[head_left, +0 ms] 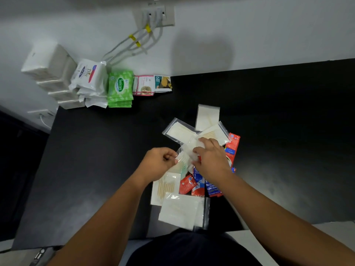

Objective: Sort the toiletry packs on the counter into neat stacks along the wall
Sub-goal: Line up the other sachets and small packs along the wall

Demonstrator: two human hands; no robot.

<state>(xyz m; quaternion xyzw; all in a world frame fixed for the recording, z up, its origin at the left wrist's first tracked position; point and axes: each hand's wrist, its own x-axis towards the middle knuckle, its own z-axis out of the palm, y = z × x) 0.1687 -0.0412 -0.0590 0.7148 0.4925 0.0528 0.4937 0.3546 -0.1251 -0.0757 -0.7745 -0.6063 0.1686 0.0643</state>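
Observation:
A loose heap of clear cotton-swab bags (pixel 208 117) and red and blue toothpaste sachets (pixel 232 148) lies mid-counter. My left hand (pixel 159 162) pinches the edge of a clear bag (pixel 184 158) in the heap. My right hand (pixel 209 156) grips the same bag from the other side, its fingers curled over the plastic. Along the wall stand sorted stacks: white tissue packs (pixel 50 68), white Dove wipes (pixel 89 77), green Sanicare wipes (pixel 120 87), pink Dove sachets (pixel 145 85) and a teal and yellow sachet (pixel 162 83).
The black counter (pixel 278 131) runs right along the white wall. A wall socket plate (pixel 155 15) with white cables (pixel 132 45) hangs above the stacks. More clear bags (pixel 180 211) lie at the counter's near edge.

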